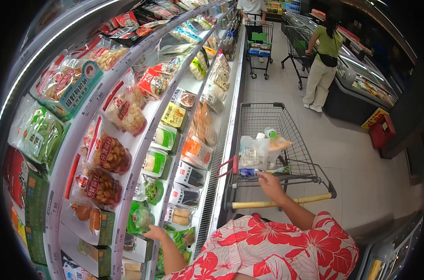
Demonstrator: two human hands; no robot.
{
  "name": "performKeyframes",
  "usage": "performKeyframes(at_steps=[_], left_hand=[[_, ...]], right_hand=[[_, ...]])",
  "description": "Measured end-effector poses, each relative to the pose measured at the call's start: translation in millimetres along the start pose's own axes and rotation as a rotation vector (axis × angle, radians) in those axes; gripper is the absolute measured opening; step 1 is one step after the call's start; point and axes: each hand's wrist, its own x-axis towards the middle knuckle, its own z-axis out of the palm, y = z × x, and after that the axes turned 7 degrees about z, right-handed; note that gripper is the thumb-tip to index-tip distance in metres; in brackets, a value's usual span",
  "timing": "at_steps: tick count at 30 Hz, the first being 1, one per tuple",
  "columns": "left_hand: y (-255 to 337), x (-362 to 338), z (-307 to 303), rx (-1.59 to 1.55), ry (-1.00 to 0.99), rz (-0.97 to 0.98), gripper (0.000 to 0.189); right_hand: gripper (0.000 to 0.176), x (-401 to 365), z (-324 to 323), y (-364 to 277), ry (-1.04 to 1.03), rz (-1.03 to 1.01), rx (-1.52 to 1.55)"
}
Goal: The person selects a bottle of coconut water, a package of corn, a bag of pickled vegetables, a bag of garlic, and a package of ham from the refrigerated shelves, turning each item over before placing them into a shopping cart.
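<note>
My left hand reaches to the lower shelves of a chilled display case and touches a green packet; whether its fingers grip the packet I cannot tell. My right hand rests over the child-seat end of a wire shopping cart, just above its yellow push bar, fingers curled near a white bagged item. The cart holds bottles and a few packets. My red and white floral sleeve fills the bottom of the view.
The case's curved shelves carry bagged dumplings, meatballs and boxed foods with price strips. A person in a green top stands with a cart at a chest freezer on the right. Another person with a cart is farther down the aisle. A red basket sits by the freezer.
</note>
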Motion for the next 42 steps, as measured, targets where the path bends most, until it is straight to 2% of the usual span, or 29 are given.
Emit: performKeyframes(at_steps=[1, 3, 6, 10, 11, 12, 14, 16, 18, 20, 22, 24, 26, 28, 30, 32, 33, 34, 36, 38, 40, 42], left_hand=[[-5, -2, 4, -0.003, -0.008, 0.009, 0.058], [-17, -4, 16, 0.078, 0.053, 0.061, 0.062], [-11, -27, 24, 0.206, 0.056, 0.04, 0.062], [-20, -64, 45, 0.309, -0.012, 0.133, 0.063], [10, -89, 42, 0.254, -0.133, 0.066, 0.066], [21, -111, 46, 0.317, -0.16, 0.171, 0.066], [33, -142, 59, 0.012, -0.473, 0.094, 0.061], [44, -191, 71, -0.108, -0.653, 0.122, 0.054], [107, -245, 59, -0.165, -0.89, 0.23, 0.048], [144, -287, 52, 0.062, -0.933, 0.724, 0.044], [175, -321, 49, 0.007, -1.023, 0.862, 0.045], [176, -351, 57, -0.029, -1.114, 0.934, 0.048], [162, -368, 72, 0.11, -1.164, 1.073, 0.052], [147, -380, 93, 0.138, -1.211, 1.061, 0.055], [136, -393, 110, 0.154, -1.25, 1.05, 0.057], [134, -402, 118, 0.22, -1.466, 1.01, 0.062], [133, -402, 120, 0.213, -1.417, 1.15, 0.064], [132, -402, 124, 0.221, -1.396, 1.143, 0.064], [130, -403, 131, 0.241, -1.497, 1.054, 0.064], [136, -403, 135, 0.264, -1.496, 1.043, 0.063], [143, -404, 141, 0.246, -1.568, 0.946, 0.062], [148, -407, 147, 0.247, -1.536, 0.943, 0.062]], right_hand=[[0.034, -4, -7, 7, 0.01, 0.004, 0.006], [0.036, -13, -18, 23, 0.061, -0.184, -0.204], [0.036, -25, -31, 48, 0.062, -0.167, -0.299], [0.034, -36, -51, 53, -0.005, -0.194, -0.352], [0.032, -38, -55, 53, 0.004, -0.257, -0.368], [0.03, -38, -60, 54, 0.015, -0.322, -0.382], [0.029, -38, -74, 56, -0.002, -0.307, -0.388], [0.028, -36, -89, 67, -0.011, -0.284, -0.395], [0.025, -31, -109, 89, 0.099, -0.295, -0.522], [0.023, -23, -137, 96, 0.206, -0.339, -0.559], [0.024, -17, -164, 114, 0.313, -0.283, -0.58], [0.024, -9, -185, 127, 0.392, -0.199, -0.619], [0.023, -2, -192, 146, 0.371, -0.125, -0.635], [0.022, 5, -194, 157, 0.372, -0.069, -0.652], [0.021, 13, -196, 160, 0.268, 0.048, -0.597], [0.021, 16, -200, 158, 0.25, 0.059, -0.585], [0.022, 21, -201, 156, 0.236, 0.07, -0.572], [0.022, 25, -202, 155, 0.224, 0.052, -0.567], [0.023, 29, -203, 158, 0.23, 0.07, -0.546], [0.025, 34, -203, 161, 0.22, 0.063, -0.524], [0.027, 42, -206, 160, 0.175, 0.071, -0.535], [0.027, 48, -206, 156, 0.159, 0.063, -0.554]])
